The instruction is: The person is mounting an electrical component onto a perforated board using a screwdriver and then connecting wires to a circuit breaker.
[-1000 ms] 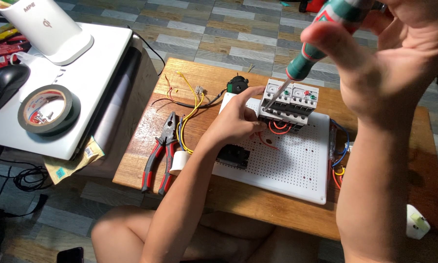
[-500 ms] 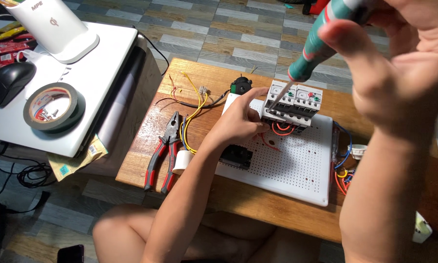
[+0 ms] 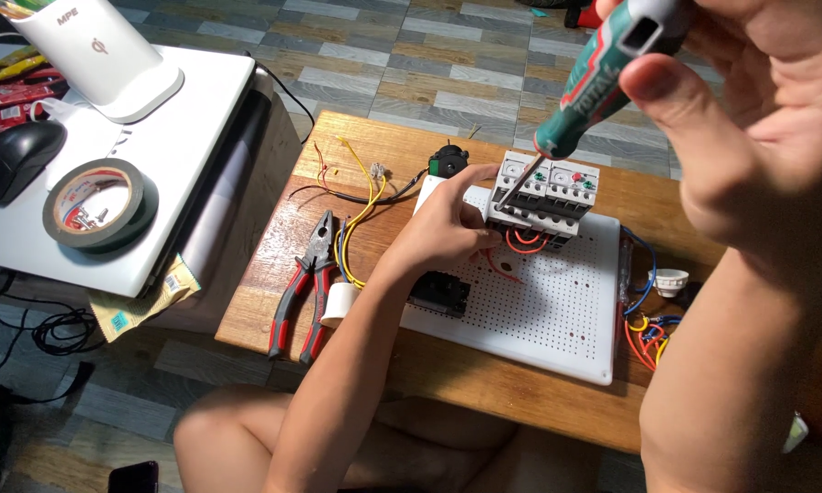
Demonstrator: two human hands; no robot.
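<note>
A small wooden surface (image 3: 274, 301) is seen from above, carrying a white perforated board (image 3: 557, 310). Mounted at the far edge of the board is a grey and white relay block (image 3: 546, 194) with orange wire loops just below it.

The left hand (image 3: 443, 224) is pressed against the left side of the relay block, its fingers (image 3: 470, 215) curled together to steady it. The right hand (image 3: 749, 119), close to the camera, is clamped on the handle of a green screwdriver (image 3: 594, 78), whose shaft slants down to a terminal on the left front of the relay block.

Compared with a second ago, the screwdriver tip has been kept at the same terminal and the left hand has not shifted; only the view has drawn slightly nearer. The work on that terminal is judged to be continuing.

Left of the board, red-handled pliers (image 3: 303, 288), a small white roll (image 3: 340, 303) and loose yellow, red and black wires (image 3: 356, 187) are laid. Further left, a roll of dark tape (image 3: 100, 205) is resting on a white desk.
</note>
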